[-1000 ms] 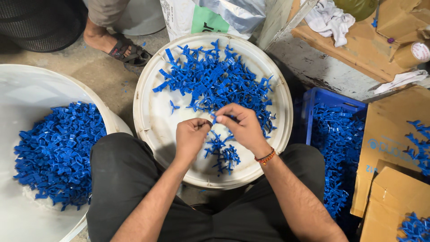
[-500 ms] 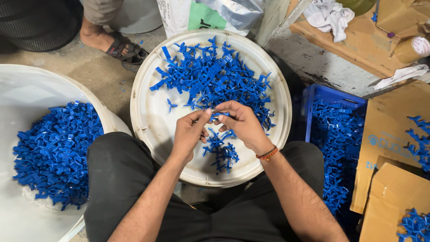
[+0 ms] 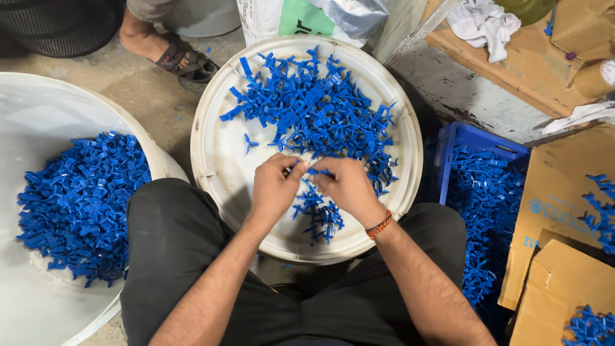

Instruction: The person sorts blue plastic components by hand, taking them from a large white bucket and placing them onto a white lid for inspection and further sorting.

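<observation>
Hands | we pinch one small blue plastic piece (image 3: 309, 170) between left hand (image 3: 274, 188) and right hand (image 3: 346, 187), over the near side of the white lid (image 3: 221, 154) | light, stiff, thin; we'd grip its ends.

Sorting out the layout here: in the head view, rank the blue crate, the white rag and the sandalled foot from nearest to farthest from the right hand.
1. Blue crate, just right of the right hand.
2. Sandalled foot, upper left, beyond the lid.
3. White rag, upper right on the cardboard; close to the foot's distance, so ranks 2 and 3 are uncertain.
</observation>
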